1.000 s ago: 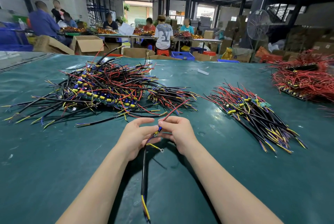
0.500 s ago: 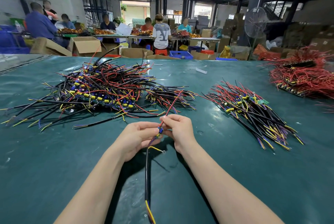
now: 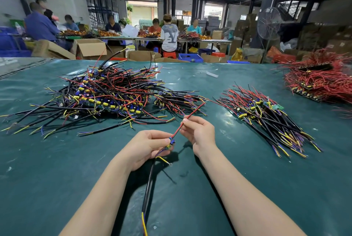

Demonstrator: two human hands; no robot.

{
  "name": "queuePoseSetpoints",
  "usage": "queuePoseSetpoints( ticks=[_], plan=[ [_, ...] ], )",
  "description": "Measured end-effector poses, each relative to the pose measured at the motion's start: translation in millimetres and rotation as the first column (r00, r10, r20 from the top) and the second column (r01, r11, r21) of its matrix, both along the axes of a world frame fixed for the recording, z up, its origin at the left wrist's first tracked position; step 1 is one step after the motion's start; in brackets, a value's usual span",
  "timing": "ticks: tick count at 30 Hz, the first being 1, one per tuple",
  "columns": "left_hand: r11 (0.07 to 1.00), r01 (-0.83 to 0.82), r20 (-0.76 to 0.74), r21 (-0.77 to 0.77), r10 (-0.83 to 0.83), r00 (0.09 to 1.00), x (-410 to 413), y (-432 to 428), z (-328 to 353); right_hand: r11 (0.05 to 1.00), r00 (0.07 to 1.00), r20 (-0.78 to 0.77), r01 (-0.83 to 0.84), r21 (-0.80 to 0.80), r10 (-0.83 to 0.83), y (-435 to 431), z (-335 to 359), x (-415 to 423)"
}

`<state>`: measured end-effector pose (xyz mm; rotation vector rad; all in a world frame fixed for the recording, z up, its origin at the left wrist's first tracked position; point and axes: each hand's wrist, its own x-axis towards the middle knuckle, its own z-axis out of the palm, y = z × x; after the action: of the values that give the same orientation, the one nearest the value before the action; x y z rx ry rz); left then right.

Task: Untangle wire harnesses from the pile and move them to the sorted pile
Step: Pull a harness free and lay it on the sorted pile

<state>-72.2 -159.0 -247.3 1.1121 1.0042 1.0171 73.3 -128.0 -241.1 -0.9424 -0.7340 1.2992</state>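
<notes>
One wire harness (image 3: 149,184) is lifted free in front of me: a black cable hanging toward me, a small blue-and-yellow board in the middle, red and black leads running up to the right. My left hand (image 3: 146,148) pinches it at the small board. My right hand (image 3: 200,133) pinches the red lead a short way above. The tangled pile (image 3: 106,95) of black, red, yellow and blue wires lies behind my left hand. The sorted pile (image 3: 266,116), with its wires laid roughly parallel, lies to the right.
The green table cover (image 3: 57,169) runs under everything. A heap of red wires on dark boards (image 3: 320,81) sits at the far right. A white scrap (image 3: 212,73) lies near the far edge. Beyond the table are cardboard boxes, a standing fan and several seated people.
My right hand has slid up and to the right along the red lead, away from my left hand, drawing the lead out straight. The camera has tilted up slightly.
</notes>
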Motion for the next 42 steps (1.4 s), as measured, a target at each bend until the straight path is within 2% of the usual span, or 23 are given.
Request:
queuePoseSetpoints(
  ticks=[4, 6, 12, 18, 27, 37, 42],
  plan=[
    [1.000, 0.022, -0.105, 0.019, -0.020, 0.994, 1.6, -1.3, 0.6, 0.997, 0.987, -0.144, 0.079, -0.004, -0.078, 3.9, 3.1, 15.6],
    [0.999, 0.028, -0.149, 0.030, -0.024, 0.988, 2.1, -2.5, 1.1, 0.997, 0.983, -0.168, 0.074, 0.001, -0.073, 4.5, 4.5, 18.1],
    [0.999, 0.045, -0.165, 0.014, -0.042, 0.985, 4.3, -6.9, 5.9, 0.998, 0.991, -0.128, 0.046, 0.034, -0.041, 4.6, 7.5, 18.1],
    [0.990, 0.056, -0.292, 0.126, -0.017, 0.956, 12.0, -7.7, 3.0, 0.997, 0.990, -0.118, 0.075, 0.030, -0.071, 6.0, 6.8, 21.3],
    [0.995, 0.102, -0.226, 0.023, -0.094, 0.970, 10.5, -8.1, 6.9, 0.961, 0.959, -0.092, 0.274, 0.042, -0.269, 7.3, 8.2, 24.4],
    [0.991, 0.137, -0.201, -0.003, -0.134, 0.970, 7.5, -10.4, 8.5, 0.965, 0.961, -0.113, 0.259, 0.044, -0.252, 10.1, 13.5, 33.0],
    [0.997, 0.030, -0.257, 0.075, -0.010, 0.966, 9.6, -10.7, 5.8, 0.976, 0.951, -0.234, 0.217, 0.035, -0.203, 9.8, 9.7, 27.2]
  ],
)
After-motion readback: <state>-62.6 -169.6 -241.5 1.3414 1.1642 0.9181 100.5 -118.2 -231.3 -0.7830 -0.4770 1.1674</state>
